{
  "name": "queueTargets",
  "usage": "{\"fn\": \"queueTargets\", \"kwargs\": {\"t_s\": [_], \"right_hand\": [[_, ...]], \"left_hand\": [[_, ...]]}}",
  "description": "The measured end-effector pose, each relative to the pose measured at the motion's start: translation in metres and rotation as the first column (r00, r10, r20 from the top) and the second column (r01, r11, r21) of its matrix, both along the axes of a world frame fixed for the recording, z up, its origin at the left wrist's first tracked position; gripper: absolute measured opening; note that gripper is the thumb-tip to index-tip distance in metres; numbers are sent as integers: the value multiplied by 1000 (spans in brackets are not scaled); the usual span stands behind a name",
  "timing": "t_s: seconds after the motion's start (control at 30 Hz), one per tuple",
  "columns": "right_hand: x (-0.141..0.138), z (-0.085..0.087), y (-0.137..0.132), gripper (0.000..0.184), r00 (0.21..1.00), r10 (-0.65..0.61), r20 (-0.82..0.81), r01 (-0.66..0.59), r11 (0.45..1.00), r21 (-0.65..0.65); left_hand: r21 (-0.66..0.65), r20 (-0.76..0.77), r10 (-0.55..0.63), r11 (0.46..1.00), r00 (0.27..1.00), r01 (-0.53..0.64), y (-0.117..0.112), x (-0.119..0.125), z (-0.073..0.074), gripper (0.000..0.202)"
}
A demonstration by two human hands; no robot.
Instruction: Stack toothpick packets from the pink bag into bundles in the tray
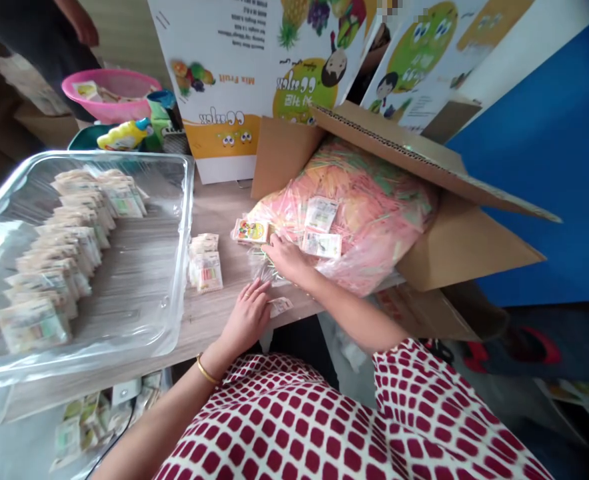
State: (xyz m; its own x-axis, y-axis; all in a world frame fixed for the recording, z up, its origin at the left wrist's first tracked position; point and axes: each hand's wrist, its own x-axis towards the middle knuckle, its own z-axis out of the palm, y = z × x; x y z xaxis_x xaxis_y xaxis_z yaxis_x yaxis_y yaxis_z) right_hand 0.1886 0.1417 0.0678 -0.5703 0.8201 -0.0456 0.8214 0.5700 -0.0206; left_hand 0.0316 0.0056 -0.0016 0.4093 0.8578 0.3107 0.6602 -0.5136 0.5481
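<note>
My right hand lies on the mouth of a large transparent bag stuffed with pink, yellow and green strip sachets, and whether it grips anything I cannot tell. Several printed packets rest on the bag. My left hand lies flat on the wooden table, fingers apart, holding nothing. A small loose packet is next to its fingertips. A short stack of packets stands just above that hand. The bag sits in an open cardboard box.
A transparent plastic tray holding rows of bundled packets fills the table's left side. Printed cardboard panels stand behind. A pink basin and a person's arm are at upper left. More bundles lie below the table edge.
</note>
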Motion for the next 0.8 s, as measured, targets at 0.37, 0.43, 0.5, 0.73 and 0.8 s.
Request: {"fn": "queueTargets", "kwargs": {"t_s": [0.37, 0.43, 0.5, 0.73, 0.8], "right_hand": [[11, 10, -11, 33, 970, -222, 95, 232, 966, -117], [8, 6, -21, 31, 974, -178, 142, 194, 974, -114], [2, 1, -23, 30, 978, -139, 158, 153, 985, -80], [-17, -8, -5, 38, 961, -115, 253, 124, 992, -19], [-18, -12, -2, 39, 956, -113, 272, 117, 993, 3]], "left_hand": [[-10, -19, 44, 999, 999, -44, -9, 4, 0, 16], [-9, -35, 48, 999, 998, -48, -11, 5, 1, 15], [-8, -36, 49, 999, 998, -50, -13, 5, 1, 15], [-16, -10, 75, 997, 997, -75, -15, 8, 0, 15], [-15, -8, 77, 997, 997, -77, -14, 8, 0, 15]]}}
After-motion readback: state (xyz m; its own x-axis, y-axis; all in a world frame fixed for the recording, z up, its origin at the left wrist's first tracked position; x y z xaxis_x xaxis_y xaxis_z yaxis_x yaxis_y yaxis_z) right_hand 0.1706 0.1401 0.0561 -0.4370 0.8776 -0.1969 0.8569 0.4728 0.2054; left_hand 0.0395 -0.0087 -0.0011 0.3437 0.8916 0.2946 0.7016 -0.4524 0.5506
